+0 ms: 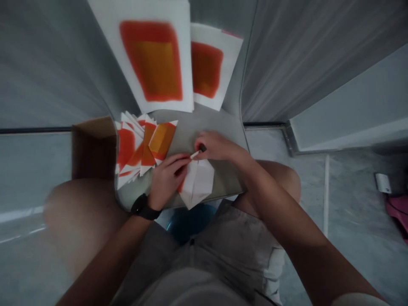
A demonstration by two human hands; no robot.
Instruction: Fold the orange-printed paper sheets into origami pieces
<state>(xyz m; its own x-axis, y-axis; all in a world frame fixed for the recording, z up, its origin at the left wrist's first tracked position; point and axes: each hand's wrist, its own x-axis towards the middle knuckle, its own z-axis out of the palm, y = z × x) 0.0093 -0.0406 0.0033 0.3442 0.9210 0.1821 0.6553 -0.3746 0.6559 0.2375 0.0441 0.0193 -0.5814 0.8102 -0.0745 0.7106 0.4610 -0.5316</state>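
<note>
Fanned folded sheets [135,146] lie left of all the fingers; here's the left hand [166,177], fingers clamped on the folded paper [200,182], bodyward of both hands' fingertips; the right hand [214,144] pinches its narrow flap!

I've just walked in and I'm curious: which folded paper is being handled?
The mostly white folded paper, held by the left hand; the other folded papers lie piled further left, showing more orange and red.
</note>
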